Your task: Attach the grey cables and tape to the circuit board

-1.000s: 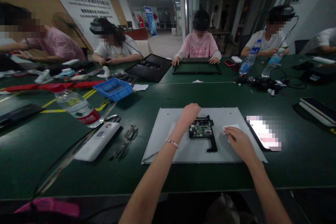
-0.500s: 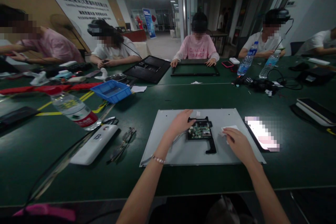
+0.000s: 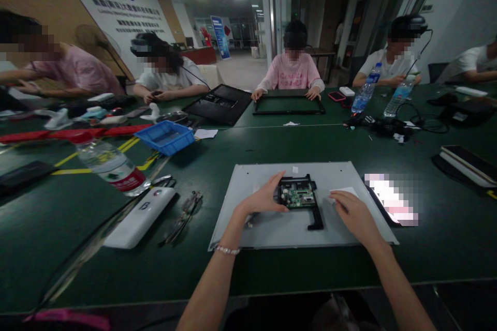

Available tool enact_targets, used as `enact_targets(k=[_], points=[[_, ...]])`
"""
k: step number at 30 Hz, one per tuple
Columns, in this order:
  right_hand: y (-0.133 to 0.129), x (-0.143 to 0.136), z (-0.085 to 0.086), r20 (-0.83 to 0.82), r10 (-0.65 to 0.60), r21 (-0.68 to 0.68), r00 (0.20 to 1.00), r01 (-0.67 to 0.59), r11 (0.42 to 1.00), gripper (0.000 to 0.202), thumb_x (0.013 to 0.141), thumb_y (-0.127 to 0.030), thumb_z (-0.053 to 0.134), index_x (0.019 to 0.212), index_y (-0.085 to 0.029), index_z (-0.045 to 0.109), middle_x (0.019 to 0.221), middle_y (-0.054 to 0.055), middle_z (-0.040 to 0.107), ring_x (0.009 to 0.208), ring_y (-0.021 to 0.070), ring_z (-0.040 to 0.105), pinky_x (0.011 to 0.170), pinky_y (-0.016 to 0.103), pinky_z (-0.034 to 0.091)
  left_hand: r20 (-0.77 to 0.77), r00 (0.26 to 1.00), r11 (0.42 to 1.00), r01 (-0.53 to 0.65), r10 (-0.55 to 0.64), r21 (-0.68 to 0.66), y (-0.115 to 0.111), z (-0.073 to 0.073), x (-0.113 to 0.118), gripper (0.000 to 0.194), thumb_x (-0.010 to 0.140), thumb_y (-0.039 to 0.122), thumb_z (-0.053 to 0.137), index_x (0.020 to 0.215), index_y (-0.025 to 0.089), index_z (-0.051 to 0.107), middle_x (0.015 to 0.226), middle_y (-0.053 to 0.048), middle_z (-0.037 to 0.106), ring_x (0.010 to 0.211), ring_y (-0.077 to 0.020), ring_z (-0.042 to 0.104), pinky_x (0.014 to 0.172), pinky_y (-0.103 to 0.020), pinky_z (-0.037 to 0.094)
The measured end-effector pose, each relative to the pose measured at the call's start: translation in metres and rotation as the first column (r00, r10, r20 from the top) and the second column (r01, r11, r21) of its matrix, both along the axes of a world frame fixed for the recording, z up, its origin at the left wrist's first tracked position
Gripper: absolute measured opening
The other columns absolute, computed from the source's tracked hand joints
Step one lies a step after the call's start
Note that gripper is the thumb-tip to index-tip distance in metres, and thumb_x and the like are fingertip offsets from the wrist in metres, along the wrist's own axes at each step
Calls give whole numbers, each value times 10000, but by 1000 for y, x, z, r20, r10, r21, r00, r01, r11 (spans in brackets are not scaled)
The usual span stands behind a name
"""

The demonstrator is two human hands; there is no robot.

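A black plastic frame (image 3: pixel 316 217) carrying a green circuit board (image 3: pixel 298 196) lies on a pale grey metal panel (image 3: pixel 233 232). My left hand (image 3: pixel 266 196) spans the frame's left end, its fingers at the far edge and its thumb at the near edge, gripping it. On the panel's right part, my right hand (image 3: pixel 351 212) has its fingers drawn together over a white piece of paper (image 3: pixel 351 191), pinched at its left end. Whether something small is also between those fingers is hidden. A tiny white tag (image 3: pixel 295 169) shows at the panel's far edge.
A lit phone (image 3: pixel 388 199) lies right of the panel. To the left are glasses (image 3: pixel 182 220), a white power bank (image 3: pixel 142 220), a water bottle (image 3: pixel 111 165) and a blue tray (image 3: pixel 165 139). Across the table a person's hands rest on a black bezel (image 3: pixel 289 112).
My left hand has shifted from the frame's far left corner to around its left end, thumb now at the near edge. My right hand has barely moved.
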State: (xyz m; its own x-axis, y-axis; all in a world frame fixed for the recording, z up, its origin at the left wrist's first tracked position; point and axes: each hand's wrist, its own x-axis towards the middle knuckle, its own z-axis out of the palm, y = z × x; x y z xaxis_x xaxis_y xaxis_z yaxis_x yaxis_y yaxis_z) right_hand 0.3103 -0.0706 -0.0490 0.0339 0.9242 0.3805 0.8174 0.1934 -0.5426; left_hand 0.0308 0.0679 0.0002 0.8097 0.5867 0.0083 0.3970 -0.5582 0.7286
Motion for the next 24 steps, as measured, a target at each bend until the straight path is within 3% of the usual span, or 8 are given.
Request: enact_targets(k=[5, 11, 17, 24], points=[[13, -4, 19, -44, -15, -35, 999, 13, 999, 302, 840, -222, 429, 1074, -213, 620, 1119, 55, 639, 1028, 200, 583, 941, 384, 440, -5, 1000, 1000, -8, 8, -14, -1, -1, -1, 1103, 615, 381, 751, 1452, 168, 65, 1495, -136, 161, 1362, -301, 201, 1136, -439, 155], [71, -21, 55, 23, 87, -50, 996, -86, 995, 274, 837, -244, 488, 1063, -200, 638, 1108, 65, 647, 1033, 195, 579, 933, 341, 423, 9, 1000, 1000, -12, 12, -10, 1, -7, -2, 1104, 605, 381, 751, 1452, 186, 71, 1500, -131, 155, 1371, -313, 171, 1136, -460, 137], [128, -50, 44, 268, 136, -166, 954, -93, 982, 240, 849, -277, 525, 1030, -187, 655, 1054, 88, 656, 1002, 184, 580, 868, 281, 423, 16, 999, 999, -35, 35, -31, 1, -13, -4, 1162, 597, 399, 750, 1453, 181, -3, 1508, -152, 115, 1372, -333, 158, 1130, -484, 134], [145, -66, 37, 365, 115, -183, 924, -49, 982, 200, 882, -264, 496, 928, -174, 668, 978, 100, 670, 937, 187, 600, 797, 255, 419, 26, 999, 1000, -19, 20, -24, 1, -14, -5, 1141, 605, 393, 743, 1453, 226, -2, 1512, -135, 116, 1370, -348, 157, 1120, -522, 141]])
